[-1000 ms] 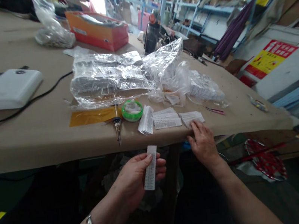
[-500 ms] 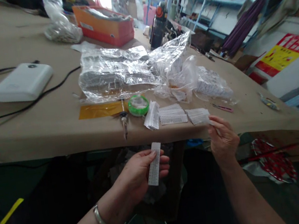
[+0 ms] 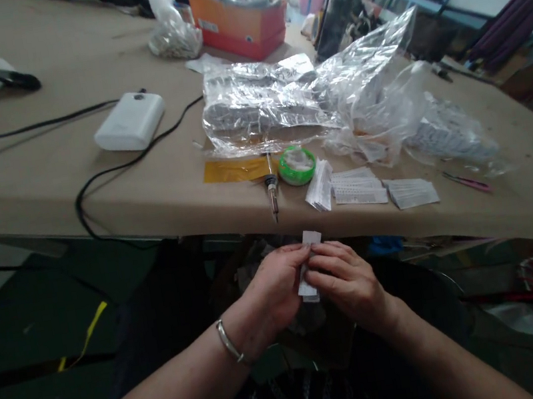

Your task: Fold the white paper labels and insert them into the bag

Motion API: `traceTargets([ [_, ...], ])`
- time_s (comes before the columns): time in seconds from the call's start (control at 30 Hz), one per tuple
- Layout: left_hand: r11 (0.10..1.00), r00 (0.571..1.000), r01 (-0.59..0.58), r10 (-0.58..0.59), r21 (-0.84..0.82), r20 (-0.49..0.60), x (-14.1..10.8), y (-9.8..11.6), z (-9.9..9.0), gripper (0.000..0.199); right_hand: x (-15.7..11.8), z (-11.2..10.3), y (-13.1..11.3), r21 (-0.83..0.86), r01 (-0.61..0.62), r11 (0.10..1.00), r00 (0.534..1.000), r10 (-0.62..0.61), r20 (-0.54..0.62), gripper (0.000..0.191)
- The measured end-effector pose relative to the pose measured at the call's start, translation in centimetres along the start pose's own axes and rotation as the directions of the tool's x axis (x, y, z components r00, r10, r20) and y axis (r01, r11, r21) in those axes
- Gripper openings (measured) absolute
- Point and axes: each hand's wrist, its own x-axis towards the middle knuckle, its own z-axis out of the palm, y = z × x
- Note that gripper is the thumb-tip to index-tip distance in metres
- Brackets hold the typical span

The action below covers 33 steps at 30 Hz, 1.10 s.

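Observation:
My left hand (image 3: pixel 280 285), with a metal bangle on its wrist, grips a printed paper strip (image 3: pixel 311 237) in front of the table edge. From the other side my right hand (image 3: pixel 347 281) closes on the strips too, its fingers bent over them. A second strip end pokes out below the first, slightly out of line. On the table just beyond lie a fanned bundle of strips (image 3: pixel 319 186), a middle stack of strips (image 3: pixel 358 187) and a right stack of strips (image 3: pixel 413 192). Beside them sit a green tape roll (image 3: pixel 297 165) and a soldering iron (image 3: pixel 272 192), tip toward me.
Clear plastic bags (image 3: pixel 272 104) cover the table's middle. Pink-handled tweezers (image 3: pixel 467 182) lie at right. A white power bank (image 3: pixel 130 121) and black cable (image 3: pixel 91 180) are left. Behind stand an orange box (image 3: pixel 239 25) and a dark bottle (image 3: pixel 335 13).
My right hand has left the right-hand stack and come in against my left hand with a strip. The view has swung left.

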Motion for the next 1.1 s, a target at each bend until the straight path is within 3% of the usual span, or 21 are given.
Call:
traceTargets([
  [0.43, 0.999, 0.998, -0.001, -0.001, 0.042, 0.066, 0.0, -0.4, -1.0, 0.008, 0.4, -0.3, -0.1, 0.075, 0.009, 0.997, 0.998, -0.014, 0.057, 0.024],
  [0.53, 0.998, 0.996, 0.012, -0.016, 0.055, 0.083, -0.2, -0.2, -1.2, 0.012, 0.2, -0.6, -0.2, 0.156, -0.059, 0.986, 0.998, 0.062, -0.011, 0.028],
  [0.6, 0.994, 0.99, 0.04, -0.054, 0.104, 0.128, -0.4, 0.1, -1.2, 0.015, 0.0, -0.8, 0.0, 0.248, -0.186, 0.951, 0.969, 0.219, -0.113, 0.026],
  [0.67, 0.981, 0.981, 0.072, -0.101, 0.178, 0.165, -0.6, 0.3, -1.3, 0.018, -0.1, -0.8, 0.4, 0.395, -0.375, 0.839, 0.875, 0.461, -0.148, 0.022],
  [0.7, 0.973, 0.976, 0.084, -0.123, 0.213, 0.178, -0.8, 0.3, -1.3, 0.019, -0.1, -0.8, 0.7, 0.491, -0.463, 0.738, 0.816, 0.572, -0.089, 0.022],
  [0.77, 0.961, 0.969, 0.092, -0.147, 0.259, 0.199, -1.0, 0.3, -1.3, 0.018, 0.0, -0.7, 1.4, 0.667, -0.585, 0.461, 0.721, 0.673, 0.166, 0.028],
  [0.8, 0.958, 0.964, 0.091, -0.153, 0.273, 0.216, -1.1, 0.2, -1.3, 0.018, 0.1, -0.6, 1.7, 0.719, -0.62, 0.314, 0.695, 0.646, 0.317, 0.033],
  [0.87, 0.951, 0.952, 0.091, -0.17, 0.294, 0.255, -1.3, 0.0, -1.3, 0.018, 0.3, -0.4, 2.1, 0.756, -0.649, 0.081, 0.672, 0.526, 0.521, 0.04],
  [0.9, 0.948, 0.948, 0.09, -0.176, 0.305, 0.265, -1.3, -0.1, -1.3, 0.019, 0.5, -0.4, 2.2, 0.757, -0.653, 0.008, 0.669, 0.475, 0.572, 0.041],
  [0.97, 0.941, 0.946, 0.093, -0.185, 0.326, 0.265, -1.4, -0.3, -1.4, 0.02, 0.8, -0.2, 2.3, 0.763, -0.642, -0.08, 0.672, 0.42, 0.61, 0.041],
  [1.1, 0.939, 0.948, 0.106, -0.195, 0.326, 0.253, -1.4, -0.5, -1.6, 0.015, 1.2, 0.1, 2.4, 0.792, -0.585, -0.174, 0.704, 0.375, 0.603, 0.035],
])
